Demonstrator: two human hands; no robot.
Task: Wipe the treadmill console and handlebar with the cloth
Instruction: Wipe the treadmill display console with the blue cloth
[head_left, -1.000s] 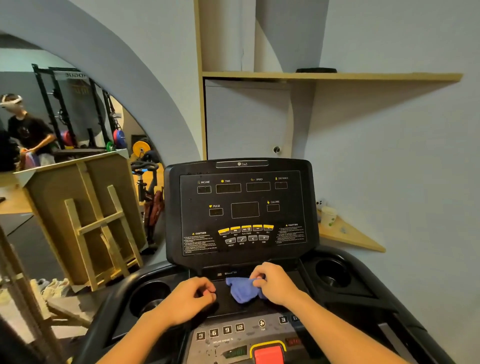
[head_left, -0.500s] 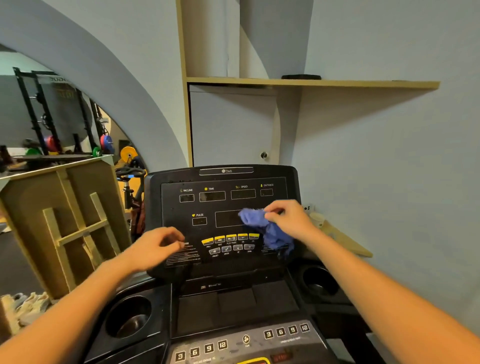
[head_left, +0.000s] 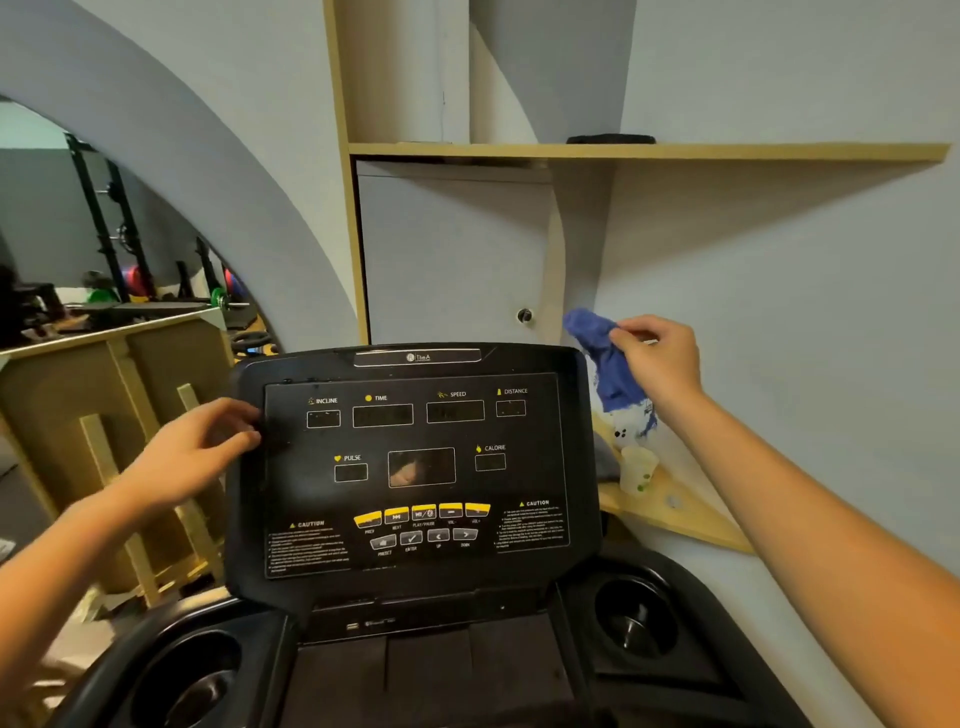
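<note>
The black treadmill console (head_left: 415, 467) stands upright in the middle of the view, with dark displays and yellow buttons. My left hand (head_left: 197, 452) rests on its left edge, fingertips curled onto the panel. A blue cloth (head_left: 605, 358) hangs from my right hand (head_left: 660, 358), which pinches it in the air just off the console's upper right corner, clear of the panel. No handlebar shows, only the dark lower tray (head_left: 426, 670).
Two round cup holders (head_left: 636, 623) (head_left: 192, 686) flank the tray. A corner wooden shelf (head_left: 675, 514) right of the console holds a paper cup (head_left: 638, 467) and a small white figure (head_left: 631, 423). A wooden frame (head_left: 119, 441) stands at the left below a mirror.
My right hand lifted the cloth from the lower tray up across the console face and off past its upper right corner. My left hand rose from the tray to the console's left edge.
</note>
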